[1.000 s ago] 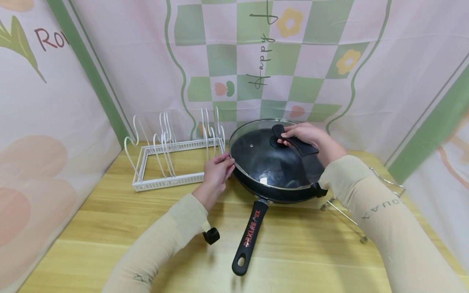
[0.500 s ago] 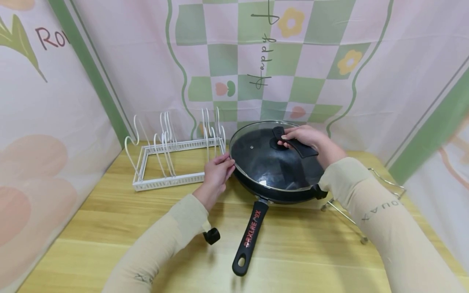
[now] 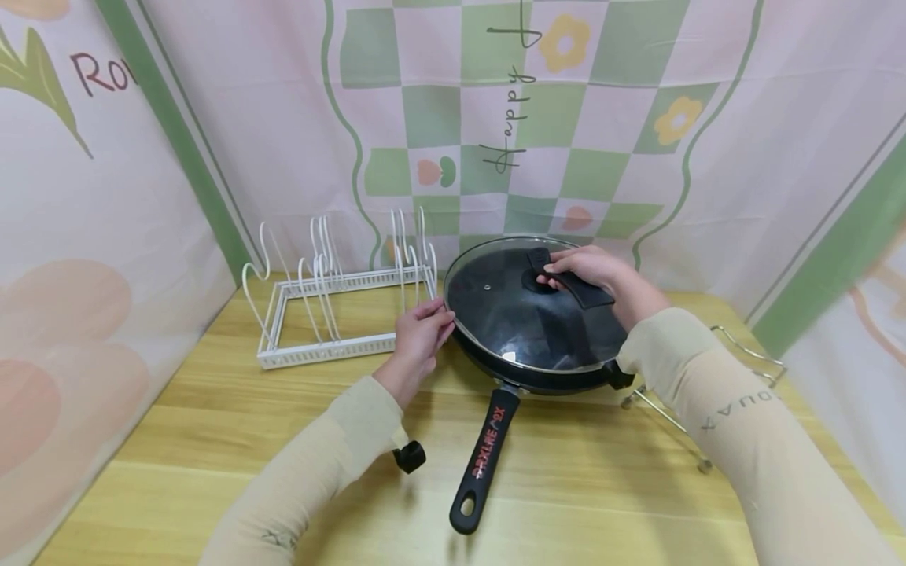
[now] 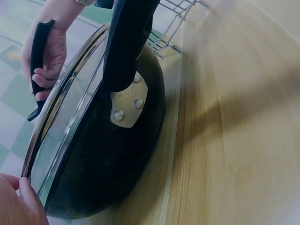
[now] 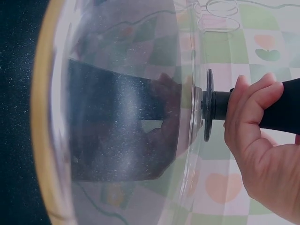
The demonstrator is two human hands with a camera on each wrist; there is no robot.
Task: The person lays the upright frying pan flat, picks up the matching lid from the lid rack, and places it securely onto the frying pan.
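A black frying pan [image 3: 527, 383] stands on the table, its long handle [image 3: 484, 464] pointing toward me. Over it sits a glass lid [image 3: 488, 330] with a metal rim and a black arched handle [image 3: 586, 291]. My right hand [image 3: 594, 269] grips that handle, its fingers curled under it around the stem. At the lid's left edge, my left hand [image 3: 419, 334] pinches the rim between thumb and fingertips. In the left wrist view, the lid rim [image 4: 61, 101] stands slightly off the pan's edge, with a strip of glass showing between them.
Left of the pan is a white rack [image 3: 340, 346] with upright wire loops. A metal wire stand [image 3: 665, 413] lies at the right, partly hidden by my right sleeve. Patterned curtains [image 3: 283, 94] rise behind the wooden table [image 3: 233, 440].
The lid, with my right hand on its handle, has sunk slightly lower and toward me. My left hand stays at the rim. The pan and rack stay in place.
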